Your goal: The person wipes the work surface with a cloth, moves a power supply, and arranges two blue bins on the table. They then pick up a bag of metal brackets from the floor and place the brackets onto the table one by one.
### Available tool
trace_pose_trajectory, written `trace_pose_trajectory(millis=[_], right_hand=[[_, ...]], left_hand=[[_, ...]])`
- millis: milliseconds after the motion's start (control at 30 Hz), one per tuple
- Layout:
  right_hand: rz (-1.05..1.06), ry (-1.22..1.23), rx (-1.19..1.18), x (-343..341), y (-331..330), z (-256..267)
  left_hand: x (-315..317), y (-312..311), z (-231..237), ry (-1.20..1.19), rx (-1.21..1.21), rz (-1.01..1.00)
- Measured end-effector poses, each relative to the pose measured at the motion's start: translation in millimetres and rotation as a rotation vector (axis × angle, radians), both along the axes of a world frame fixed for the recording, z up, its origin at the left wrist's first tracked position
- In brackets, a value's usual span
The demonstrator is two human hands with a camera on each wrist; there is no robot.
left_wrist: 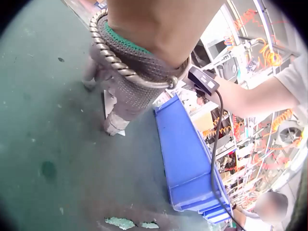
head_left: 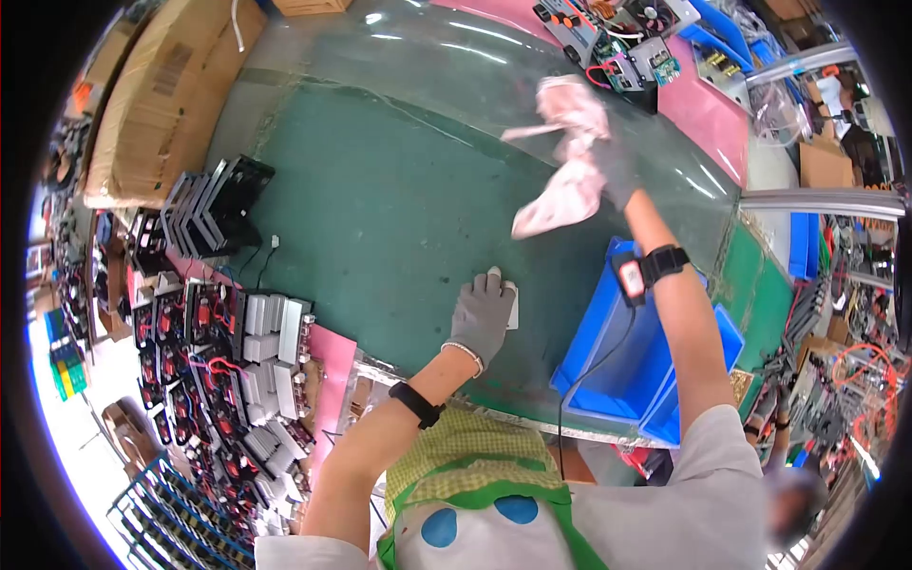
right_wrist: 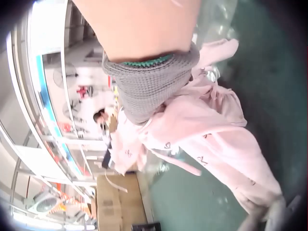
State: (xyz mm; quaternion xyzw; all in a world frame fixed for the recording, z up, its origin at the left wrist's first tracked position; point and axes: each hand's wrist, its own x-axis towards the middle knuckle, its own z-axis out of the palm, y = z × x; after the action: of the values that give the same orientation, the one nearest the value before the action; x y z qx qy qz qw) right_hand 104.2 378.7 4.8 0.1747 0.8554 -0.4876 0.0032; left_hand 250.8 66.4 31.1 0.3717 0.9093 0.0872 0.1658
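My left hand (head_left: 481,318), in a grey glove with pale fingertips, is low over the green tabletop (head_left: 380,190) near its front edge. It holds a small white flat piece (head_left: 514,309) that shows beside the thumb; in the left wrist view the white piece (left_wrist: 109,103) appears between the gloved fingers, most of it hidden. Farther forward and right, my gloved right hand (head_left: 616,171) grips a crumpled pink cloth (head_left: 565,195). In the right wrist view the cloth (right_wrist: 207,139), printed with small dark marks, hangs in folds and covers the fingers.
Blue bins (head_left: 608,351) stand right of the left hand, with a cable (head_left: 603,359) from the right wrist device across them. Black metal brackets (head_left: 223,204) and a large cardboard box (head_left: 157,104) are at left. Electronic assemblies (head_left: 627,57) lie at the far right. Another person appears lower right.
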Motion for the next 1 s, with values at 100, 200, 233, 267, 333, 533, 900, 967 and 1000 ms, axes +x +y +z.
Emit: trace_pose_trajectory(millis=[100, 200, 233, 267, 333, 533, 900, 967, 1000], right_hand=[[-0.048, -0.083, 0.903, -16, 37, -56], [-0.065, 0.320, 1.195, -27, -25, -54], [0.048, 0.316, 1.085, -28, -64, -47], [0.184, 0.208, 0.916, -23, -115, -29], [0.419, 0.125, 0.724, 1, -196, -8], [0.409, 0.369, -0.348, -33, -197, 15], [0.757, 0.329, 0.628, -137, -293, -43], [0.958, 0.680, 0.579, -80, -355, -28], [1.107, 0.549, 0.664, -49, -370, -7]], left_hand=[[5, 5, 5, 0.042, 0.005, 0.064], [20, 3, 7, -0.259, 0.090, 0.250], [33, -3, 8, -0.304, 0.161, 0.292], [45, -12, 8, -0.350, 0.234, 0.332], [63, -33, 39, -0.399, 0.374, 0.495], [160, -152, 87, -0.424, 0.455, 0.870], [299, -193, 74, -0.933, 0.770, 1.699], [303, -198, 71, -0.894, 0.655, 1.561], [297, -198, 80, -0.873, 0.658, 1.572]])
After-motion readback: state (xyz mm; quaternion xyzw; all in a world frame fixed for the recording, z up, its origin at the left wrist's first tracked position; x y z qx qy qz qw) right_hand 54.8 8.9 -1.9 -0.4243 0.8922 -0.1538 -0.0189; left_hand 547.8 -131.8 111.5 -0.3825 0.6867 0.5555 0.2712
